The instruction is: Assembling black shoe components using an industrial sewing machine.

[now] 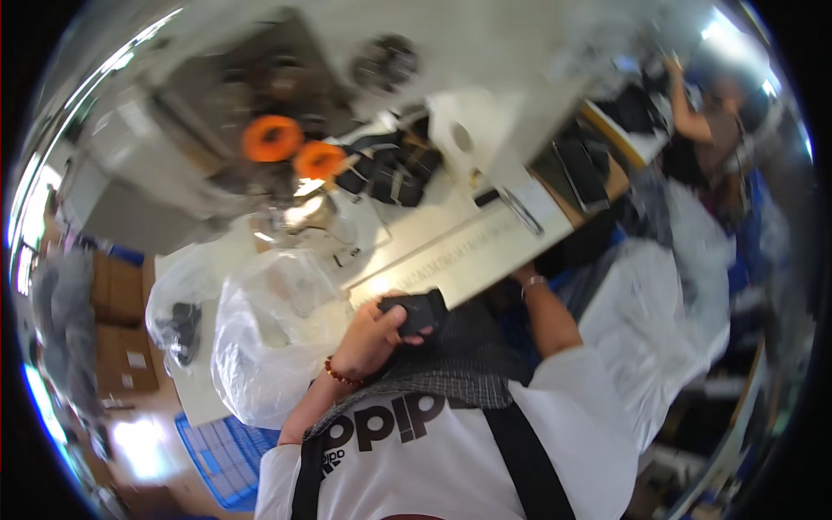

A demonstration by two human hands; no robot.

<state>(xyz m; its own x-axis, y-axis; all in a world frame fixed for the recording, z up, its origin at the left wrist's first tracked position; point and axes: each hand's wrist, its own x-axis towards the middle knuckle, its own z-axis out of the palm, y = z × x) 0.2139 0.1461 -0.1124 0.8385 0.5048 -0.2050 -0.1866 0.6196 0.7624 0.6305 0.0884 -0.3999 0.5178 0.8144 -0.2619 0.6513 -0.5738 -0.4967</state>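
The left hand is closed around a small black fabric piece, holding it just at the near edge of the white worktop, above a grey checked cloth lying in the person's lap. The right hand sits at the worktop's edge, mostly hidden, so its grip cannot be told. A clear plastic bag bulges just left of the left hand. More black pieces lie piled farther back, beside two orange spools.

two orange spools sit beyond a clear plastic bag on the white table.
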